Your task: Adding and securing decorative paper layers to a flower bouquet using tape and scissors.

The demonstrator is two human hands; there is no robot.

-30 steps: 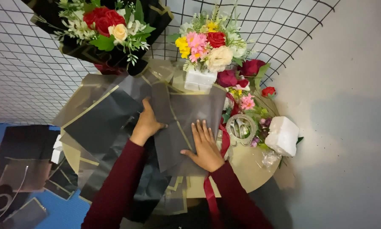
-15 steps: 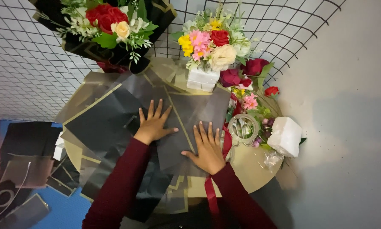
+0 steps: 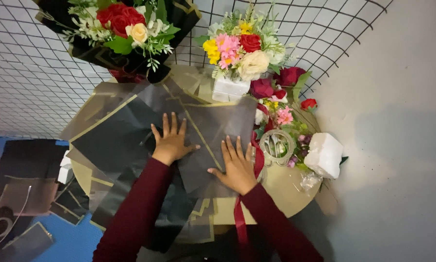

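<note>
1. While both palms lie flat, the left hand [image 3: 172, 140] and right hand [image 3: 237, 165], fingers spread, grasp nothing and press the dark sheet [image 3: 213, 131].
2. Sheet: centre of round worktop [image 3: 281, 191]; bouquet [image 3: 242, 48] at 12 o'clock.

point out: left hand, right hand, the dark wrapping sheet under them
left hand [image 3: 170, 143], head view, back of the hand.
right hand [image 3: 236, 166], head view, back of the hand.
dark wrapping sheet [image 3: 222, 123], head view, bare upper part.
</note>
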